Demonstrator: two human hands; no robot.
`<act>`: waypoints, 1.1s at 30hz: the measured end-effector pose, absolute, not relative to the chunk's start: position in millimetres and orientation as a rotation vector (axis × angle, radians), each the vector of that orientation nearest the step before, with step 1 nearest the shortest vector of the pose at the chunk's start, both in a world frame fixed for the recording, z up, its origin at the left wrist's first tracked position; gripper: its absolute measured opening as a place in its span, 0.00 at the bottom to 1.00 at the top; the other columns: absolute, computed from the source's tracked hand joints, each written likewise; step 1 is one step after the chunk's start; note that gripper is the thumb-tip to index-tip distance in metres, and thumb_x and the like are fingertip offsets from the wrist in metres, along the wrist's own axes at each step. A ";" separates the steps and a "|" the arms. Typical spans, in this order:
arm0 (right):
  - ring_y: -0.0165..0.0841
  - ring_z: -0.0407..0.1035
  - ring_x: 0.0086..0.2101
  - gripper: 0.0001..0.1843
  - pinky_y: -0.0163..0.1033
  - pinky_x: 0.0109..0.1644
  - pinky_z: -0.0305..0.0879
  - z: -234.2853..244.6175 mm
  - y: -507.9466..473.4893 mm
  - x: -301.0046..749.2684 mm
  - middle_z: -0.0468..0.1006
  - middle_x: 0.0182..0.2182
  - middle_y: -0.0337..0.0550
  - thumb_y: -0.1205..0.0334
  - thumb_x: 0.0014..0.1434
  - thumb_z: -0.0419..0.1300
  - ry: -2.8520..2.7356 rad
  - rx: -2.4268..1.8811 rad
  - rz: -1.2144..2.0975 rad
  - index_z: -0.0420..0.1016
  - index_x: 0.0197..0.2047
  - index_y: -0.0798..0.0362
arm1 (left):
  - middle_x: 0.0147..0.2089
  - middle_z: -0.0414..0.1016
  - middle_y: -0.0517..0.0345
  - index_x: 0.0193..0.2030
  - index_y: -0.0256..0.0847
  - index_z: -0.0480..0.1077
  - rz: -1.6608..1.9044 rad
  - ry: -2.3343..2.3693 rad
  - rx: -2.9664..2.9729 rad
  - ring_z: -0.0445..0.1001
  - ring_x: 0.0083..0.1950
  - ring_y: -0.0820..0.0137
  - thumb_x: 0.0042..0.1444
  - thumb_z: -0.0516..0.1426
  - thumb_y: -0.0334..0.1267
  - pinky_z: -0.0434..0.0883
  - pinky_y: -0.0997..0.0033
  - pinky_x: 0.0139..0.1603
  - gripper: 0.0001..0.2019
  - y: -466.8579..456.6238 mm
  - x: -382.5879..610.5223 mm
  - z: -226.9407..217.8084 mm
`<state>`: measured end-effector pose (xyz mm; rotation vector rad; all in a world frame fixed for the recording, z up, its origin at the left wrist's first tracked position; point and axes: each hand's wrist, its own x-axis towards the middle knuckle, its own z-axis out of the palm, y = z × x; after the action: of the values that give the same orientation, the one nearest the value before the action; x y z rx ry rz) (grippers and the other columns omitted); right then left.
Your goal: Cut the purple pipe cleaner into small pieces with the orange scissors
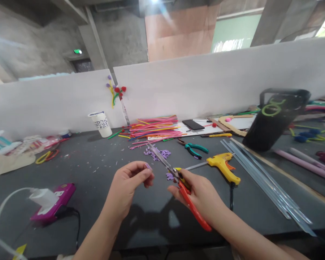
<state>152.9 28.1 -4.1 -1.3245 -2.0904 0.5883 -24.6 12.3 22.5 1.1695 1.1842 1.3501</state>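
Note:
My left hand (134, 177) pinches a small purple piece (148, 166), probably cut pipe cleaner, between thumb and fingertips. My right hand (199, 189) is wrapped round red-handled scissors (194, 209), whose metal blades point away and to the left. Whether the blades touch each other is too blurred to tell. Beyond the blades lies a loose pile of short purple pieces (162, 154), with a few more beside the scissors' pivot. Behind the pile rests a bundle of pink, red and yellow pipe cleaners (154, 127).
Right of my hands lie a yellow glue gun (223, 167), teal pliers (196, 148) and clear glue sticks (265, 180). A black bottle (276, 121) and a paper cup (100, 124) stand behind. A purple power strip (56, 202) with cables sits left. A phone (193, 125) lies near the partition.

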 end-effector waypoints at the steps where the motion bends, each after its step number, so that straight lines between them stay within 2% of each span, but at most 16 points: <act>1: 0.28 0.59 0.20 0.11 0.31 0.23 0.51 -2.8 28.6 152.2 0.66 0.18 0.34 0.52 0.51 0.53 -2.028 -1.274 0.718 0.61 0.25 0.51 | 0.22 0.72 0.60 0.27 0.36 0.70 1.296 1.175 1.179 0.67 0.23 0.76 0.46 0.58 0.35 0.64 0.78 0.25 0.04 12.5 -22.5 21.1; 6: 0.24 0.57 0.17 0.06 0.29 0.20 0.55 2.4 31.2 148.1 0.62 0.17 0.31 0.59 0.48 0.52 -1.714 -1.098 1.243 0.63 0.27 0.52 | 0.22 0.71 0.59 0.26 0.36 0.70 1.034 1.116 1.239 0.67 0.23 0.74 0.45 0.58 0.35 0.64 0.76 0.25 0.04 11.8 -10.4 12.9; 13: 0.23 0.54 0.15 0.05 0.28 0.17 0.53 4.4 31.9 148.4 0.59 0.15 0.29 0.60 0.46 0.53 -1.671 -1.041 1.433 0.62 0.25 0.53 | 0.22 0.68 0.60 0.28 0.35 0.71 0.849 1.123 1.332 0.66 0.22 0.75 0.46 0.56 0.34 0.64 0.75 0.26 0.04 10.9 -3.4 7.6; 17: 0.22 0.53 0.15 0.01 0.28 0.18 0.51 2.6 32.2 150.5 0.58 0.15 0.29 0.66 0.44 0.51 -1.786 -1.086 1.364 0.61 0.24 0.53 | 0.21 0.68 0.61 0.27 0.36 0.71 0.828 1.129 1.402 0.65 0.22 0.75 0.45 0.55 0.30 0.63 0.76 0.26 0.03 10.6 -2.2 5.2; 20: 0.23 0.54 0.18 0.02 0.28 0.20 0.50 -2.7 33.5 150.3 0.59 0.16 0.30 0.69 0.41 0.51 -1.834 -1.131 1.195 0.61 0.22 0.53 | 0.23 0.70 0.60 0.28 0.37 0.71 0.842 1.182 1.472 0.66 0.24 0.73 0.44 0.53 0.28 0.64 0.75 0.27 0.06 9.3 -1.1 4.7; 24: 0.25 0.56 0.21 0.01 0.29 0.24 0.51 -7.6 34.9 147.9 0.62 0.17 0.31 0.68 0.40 0.52 -1.821 -1.195 1.035 0.61 0.21 0.53 | 0.28 0.74 0.56 0.31 0.38 0.72 0.904 1.373 1.620 0.70 0.29 0.69 0.45 0.53 0.30 0.65 0.72 0.32 0.07 7.7 2.3 6.9; 33: 0.26 0.60 0.22 0.02 0.29 0.24 0.52 -7.5 34.6 144.0 0.66 0.18 0.34 0.65 0.43 0.53 -1.811 -1.225 1.000 0.62 0.23 0.53 | 0.24 0.72 0.60 0.25 0.38 0.72 0.966 1.512 1.815 0.68 0.27 0.71 0.43 0.52 0.27 0.64 0.74 0.30 0.07 5.2 9.7 6.5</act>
<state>144.0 34.6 -7.5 -1.2250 -1.8106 1.0000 9.7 5.2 6.5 1.8151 1.5118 0.9660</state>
